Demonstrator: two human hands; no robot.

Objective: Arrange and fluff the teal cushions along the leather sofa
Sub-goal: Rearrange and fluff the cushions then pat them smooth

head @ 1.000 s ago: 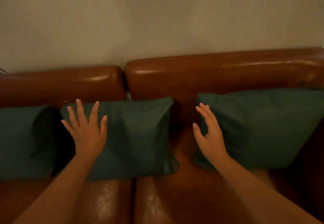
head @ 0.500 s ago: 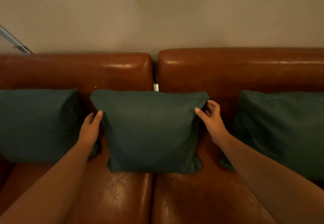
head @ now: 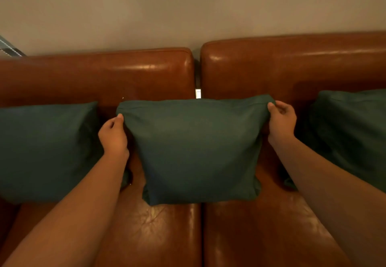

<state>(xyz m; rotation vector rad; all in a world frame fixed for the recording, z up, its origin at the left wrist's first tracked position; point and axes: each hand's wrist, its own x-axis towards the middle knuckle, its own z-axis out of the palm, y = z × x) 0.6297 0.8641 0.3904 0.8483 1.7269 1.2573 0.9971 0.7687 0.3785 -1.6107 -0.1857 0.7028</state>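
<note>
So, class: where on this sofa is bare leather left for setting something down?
Bare seat leather lies in front of the middle cushion, between the forearms. Narrow strips beside it hold the left hand and right hand, crowded by the left cushion and right cushion.

The middle teal cushion [head: 196, 149] stands upright on the leather sofa [head: 292, 74], straddling the seam between its two seat pads and leaning against the backrests. The left hand [head: 113, 136] pinches the cushion's upper left corner; the right hand [head: 282, 120] grips its upper right corner (fingers curled over the top edge). A left cushion [head: 46, 149] and a right cushion [head: 351, 133] flank it, each apart from it.
</note>
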